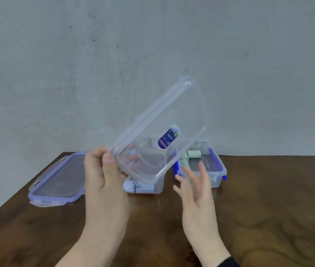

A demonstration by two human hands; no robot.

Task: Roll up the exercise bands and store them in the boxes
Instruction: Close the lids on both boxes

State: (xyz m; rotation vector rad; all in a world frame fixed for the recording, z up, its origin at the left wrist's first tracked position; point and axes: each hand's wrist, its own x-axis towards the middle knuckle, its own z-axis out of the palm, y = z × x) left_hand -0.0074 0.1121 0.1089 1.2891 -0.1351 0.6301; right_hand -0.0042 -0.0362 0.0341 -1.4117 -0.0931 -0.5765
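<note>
My left hand (pixel 102 170) grips the near corner of a clear plastic box (pixel 164 120) and holds it tilted up above the table, its blue label facing me. Below it stands another clear box (pixel 145 187) with a white handwritten label. To the right, my right hand (pixel 195 187) hovers open with spread fingers, holding nothing. Behind that hand sits a third clear box (pixel 216 170) with blue clips, and pale green rolled exercise bands (pixel 191 154) lie inside it.
A clear lid with purple clips (pixel 58 180) lies flat on the left of the brown wooden table (pixel 268 209). A grey wall stands right behind the table. The table's left edge runs diagonally toward me.
</note>
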